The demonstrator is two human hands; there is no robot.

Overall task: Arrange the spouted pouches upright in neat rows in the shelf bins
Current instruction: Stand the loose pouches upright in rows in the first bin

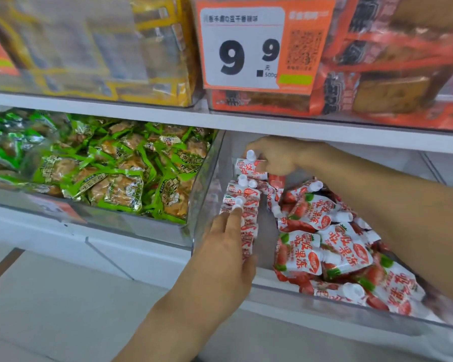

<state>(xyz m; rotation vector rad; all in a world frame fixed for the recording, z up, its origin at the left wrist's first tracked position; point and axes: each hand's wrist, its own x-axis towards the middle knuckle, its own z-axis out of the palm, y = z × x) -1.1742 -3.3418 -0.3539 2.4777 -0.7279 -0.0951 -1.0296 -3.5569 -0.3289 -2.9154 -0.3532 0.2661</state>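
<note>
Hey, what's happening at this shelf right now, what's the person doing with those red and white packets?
A person is tidying strawberry spouted pouches in a clear shelf bin. The right hand grips one pouch near its white cap at the back of the bin. The left hand rests against the front of an upright row of pouches along the bin's left wall. To the right, a loose pile of pouches lies jumbled and not yet stood up. The neighbouring bin holds green snack packets.

Price tag (242,48), above the right hand's (275,155) grip, reads "9.9 元", "500g"; loose pouches (343,253) right of it read "吸吸果冻"; other print illegible.
</note>
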